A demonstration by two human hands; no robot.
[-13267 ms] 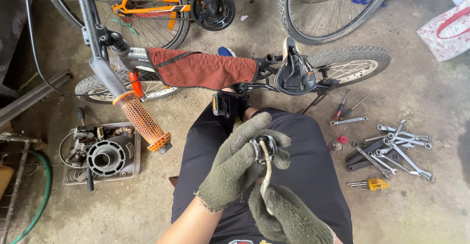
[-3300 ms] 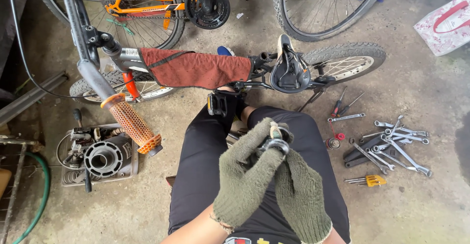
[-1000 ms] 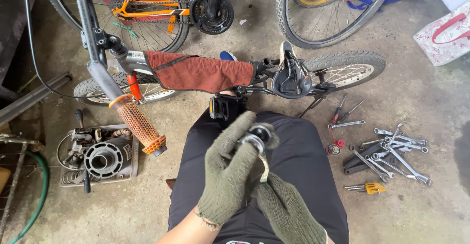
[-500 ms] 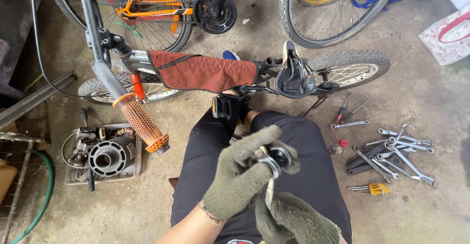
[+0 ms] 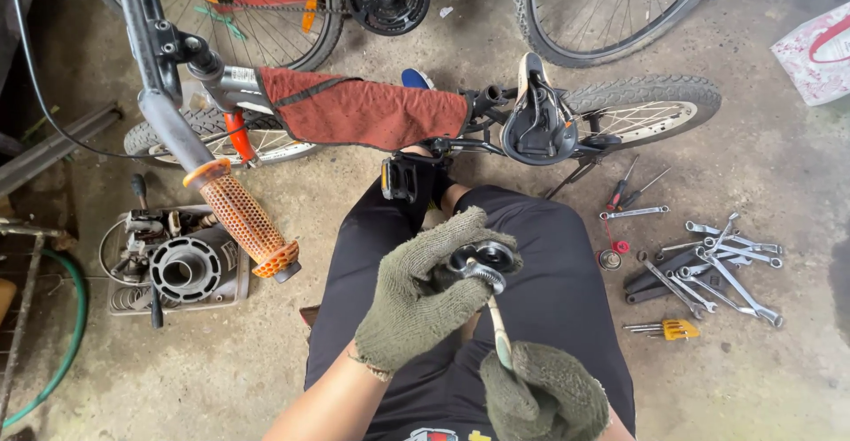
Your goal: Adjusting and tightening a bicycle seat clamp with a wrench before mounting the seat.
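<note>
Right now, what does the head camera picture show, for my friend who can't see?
Two gloved hands work over a lap: the left hand holds a small metal part, the right hand a thin tool against it. A small bicycle and wrenches lie on the floor.

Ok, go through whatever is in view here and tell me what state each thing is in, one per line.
Left hand: gloved, gripping the metal part.
Right hand: gloved, closed on the tool handle.
Metal part: held above the lap, tool tip at it.
Tool: upright, tip up.
Small bicycle: upright, red cloth draped over its frame.
Wrenches: scattered on the floor.
</note>
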